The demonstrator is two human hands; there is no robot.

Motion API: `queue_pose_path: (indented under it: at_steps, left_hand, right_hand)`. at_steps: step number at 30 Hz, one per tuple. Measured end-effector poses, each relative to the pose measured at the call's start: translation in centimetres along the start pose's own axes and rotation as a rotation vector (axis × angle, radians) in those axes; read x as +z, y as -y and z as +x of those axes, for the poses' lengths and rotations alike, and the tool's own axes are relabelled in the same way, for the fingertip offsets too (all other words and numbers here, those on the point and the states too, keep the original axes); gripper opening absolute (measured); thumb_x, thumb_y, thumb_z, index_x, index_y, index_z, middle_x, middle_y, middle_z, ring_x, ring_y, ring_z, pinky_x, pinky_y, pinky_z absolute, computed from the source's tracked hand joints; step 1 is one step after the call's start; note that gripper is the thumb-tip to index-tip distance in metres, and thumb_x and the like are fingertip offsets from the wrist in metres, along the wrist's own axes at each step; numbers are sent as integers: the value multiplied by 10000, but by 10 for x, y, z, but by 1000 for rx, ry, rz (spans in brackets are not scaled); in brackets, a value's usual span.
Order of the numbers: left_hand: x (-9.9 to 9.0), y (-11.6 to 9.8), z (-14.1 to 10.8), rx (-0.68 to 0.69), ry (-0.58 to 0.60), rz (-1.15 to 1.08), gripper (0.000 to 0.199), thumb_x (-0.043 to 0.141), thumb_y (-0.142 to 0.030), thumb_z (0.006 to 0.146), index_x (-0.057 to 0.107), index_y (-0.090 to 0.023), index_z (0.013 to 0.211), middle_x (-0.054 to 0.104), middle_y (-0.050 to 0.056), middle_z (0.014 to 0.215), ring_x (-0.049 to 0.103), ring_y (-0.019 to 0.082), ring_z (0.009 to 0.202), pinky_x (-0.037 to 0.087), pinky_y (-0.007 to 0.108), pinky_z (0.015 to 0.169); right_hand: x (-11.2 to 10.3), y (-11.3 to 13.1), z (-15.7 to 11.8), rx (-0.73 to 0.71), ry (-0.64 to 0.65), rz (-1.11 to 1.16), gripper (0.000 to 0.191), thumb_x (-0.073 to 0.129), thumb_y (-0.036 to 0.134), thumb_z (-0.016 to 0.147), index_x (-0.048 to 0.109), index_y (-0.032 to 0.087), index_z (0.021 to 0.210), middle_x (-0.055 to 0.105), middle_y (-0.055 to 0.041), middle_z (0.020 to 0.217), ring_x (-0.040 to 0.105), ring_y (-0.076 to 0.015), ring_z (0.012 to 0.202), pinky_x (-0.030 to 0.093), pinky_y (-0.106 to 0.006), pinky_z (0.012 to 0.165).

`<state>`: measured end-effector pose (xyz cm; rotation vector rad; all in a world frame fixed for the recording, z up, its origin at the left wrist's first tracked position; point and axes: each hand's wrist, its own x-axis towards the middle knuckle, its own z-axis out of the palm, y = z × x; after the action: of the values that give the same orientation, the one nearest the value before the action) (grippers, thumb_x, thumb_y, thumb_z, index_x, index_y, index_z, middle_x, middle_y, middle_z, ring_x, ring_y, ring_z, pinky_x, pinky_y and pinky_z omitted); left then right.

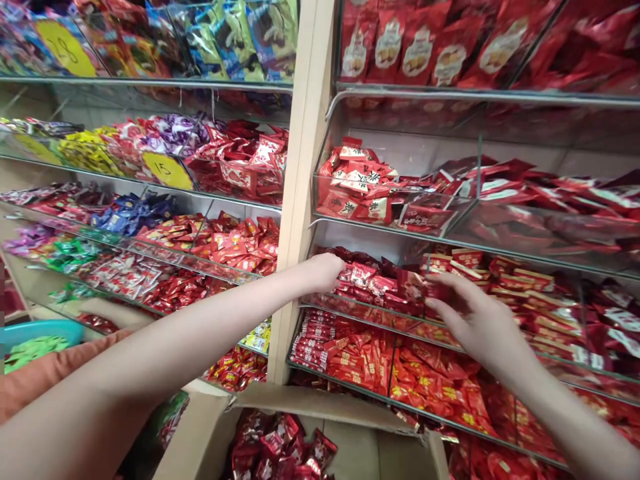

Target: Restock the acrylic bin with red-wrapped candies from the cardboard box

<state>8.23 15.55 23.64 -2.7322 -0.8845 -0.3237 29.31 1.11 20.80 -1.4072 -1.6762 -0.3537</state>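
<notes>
My left hand (327, 272) reaches into a shelf bin at the left end of its row, over small dark red packets (383, 285); its fingers are curled and what they hold is hidden. To the right, my right hand (463, 310) has thumb and fingers around the edge of a dark red packet (414, 287) at the same bin. Below them stands an open cardboard box (193, 437) with similar dark red packets (275, 443) in it.
Shelves of wrapped sweets rise on both sides of a pale wooden post (300, 160). Glass edges (400, 230) front the bins. At the far left, another person's orange sleeve (65, 363) is beside a turquoise basin (45, 328).
</notes>
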Motion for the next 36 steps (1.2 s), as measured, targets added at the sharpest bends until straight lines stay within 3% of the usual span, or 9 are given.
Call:
queue_pose_path:
  at_steps: [4,9,12,15,20,27,36]
  left_hand:
    - [0,1,6,-8,43,22,243,530,-178,650,603,-165,881,658,94,816,605,232,738,427,276,595]
    - [-5,0,11,28,25,-21,201,491,-160,666,626,-182,813,663,64,776,598,193,715,416,248,603]
    - [-8,-10,17,152,-29,-123,234,462,-319,727,629,-196,836,664,54,795,593,180,723,416,245,622]
    - [-6,-21,24,238,42,-177,305,518,-426,677,643,-203,842,671,49,791,594,176,698,416,239,604]
    - [3,-29,33,183,83,-118,236,512,-316,678,673,-196,803,682,65,756,592,177,652,403,241,564]
    - [-4,-22,36,89,88,-37,224,484,-279,634,675,-197,717,662,43,628,556,160,546,357,241,509]
    - [-1,-7,37,99,71,-97,165,495,-282,652,642,-210,666,606,-12,542,488,112,474,323,217,490]
  right_hand:
    - [10,1,33,-282,195,-169,286,417,136,745,550,205,988,617,-52,952,566,-177,865,441,-315,769]
    - [16,4,57,-372,424,-243,365,363,56,715,573,202,976,631,-39,951,573,-158,856,433,-277,759]
    - [13,6,64,-375,470,-268,424,343,18,684,585,222,967,643,-21,936,583,-152,838,431,-264,745]
    - [11,5,69,-358,466,-264,456,368,31,681,552,251,1036,644,-7,951,595,-147,813,433,-246,715]
    - [18,-3,73,-321,519,-313,499,418,78,684,470,260,1146,648,-29,948,608,-173,778,431,-251,653]
    - [30,5,89,-287,767,-434,359,452,61,631,603,234,907,651,-7,739,578,-142,654,373,-204,550]
    - [58,9,95,-183,826,-482,175,586,153,588,631,202,750,660,-29,740,583,-166,709,357,-213,548]
